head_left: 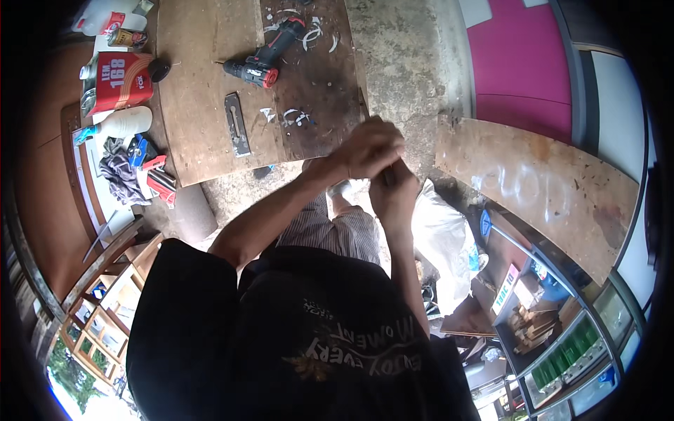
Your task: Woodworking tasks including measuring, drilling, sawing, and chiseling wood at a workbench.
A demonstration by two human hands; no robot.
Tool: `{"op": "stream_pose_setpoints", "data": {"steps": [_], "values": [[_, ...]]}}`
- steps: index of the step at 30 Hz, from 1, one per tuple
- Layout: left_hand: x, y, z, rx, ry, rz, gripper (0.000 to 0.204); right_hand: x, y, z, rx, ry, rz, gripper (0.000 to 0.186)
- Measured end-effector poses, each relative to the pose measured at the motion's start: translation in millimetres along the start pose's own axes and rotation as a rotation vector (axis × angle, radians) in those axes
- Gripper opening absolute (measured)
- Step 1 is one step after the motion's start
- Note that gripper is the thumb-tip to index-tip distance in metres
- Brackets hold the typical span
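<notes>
At the bench (pixel 200 91) corner | left hand (pixel 372 149), right hand (pixel 395 193) curled close together; cannot tell around what, if anything | drill (pixel 271 53) lies on bench, likely parked to free 2 hands

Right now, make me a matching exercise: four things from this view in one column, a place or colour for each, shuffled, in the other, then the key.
Things:
1. left hand
2. drill
3. slotted plate
4. sack

Descriptions:
A. white
B. black with red parts
C. close to the right hand
D. dark and flat

Pairs: 1-C; 2-B; 3-D; 4-A
</notes>
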State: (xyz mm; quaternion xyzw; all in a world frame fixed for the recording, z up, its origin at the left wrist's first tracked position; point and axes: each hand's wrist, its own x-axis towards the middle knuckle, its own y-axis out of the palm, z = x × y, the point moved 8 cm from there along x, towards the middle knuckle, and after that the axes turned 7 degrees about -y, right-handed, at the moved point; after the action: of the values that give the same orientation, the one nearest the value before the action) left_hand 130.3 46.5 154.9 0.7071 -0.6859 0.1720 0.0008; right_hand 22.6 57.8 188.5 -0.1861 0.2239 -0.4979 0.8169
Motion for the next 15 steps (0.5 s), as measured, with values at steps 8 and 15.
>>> {"op": "stream_pose_setpoints", "data": {"steps": [8,15], "values": [[-4,3,-36,-0.024,0.094,-0.129,0.021,-22,-19,16,0.004,0.074,0.04,0.019],[-7,11,9,0.164,0.078,-0.056,0.022,-3,-1,-3,0.024,0.096,0.053,0.017]]}}
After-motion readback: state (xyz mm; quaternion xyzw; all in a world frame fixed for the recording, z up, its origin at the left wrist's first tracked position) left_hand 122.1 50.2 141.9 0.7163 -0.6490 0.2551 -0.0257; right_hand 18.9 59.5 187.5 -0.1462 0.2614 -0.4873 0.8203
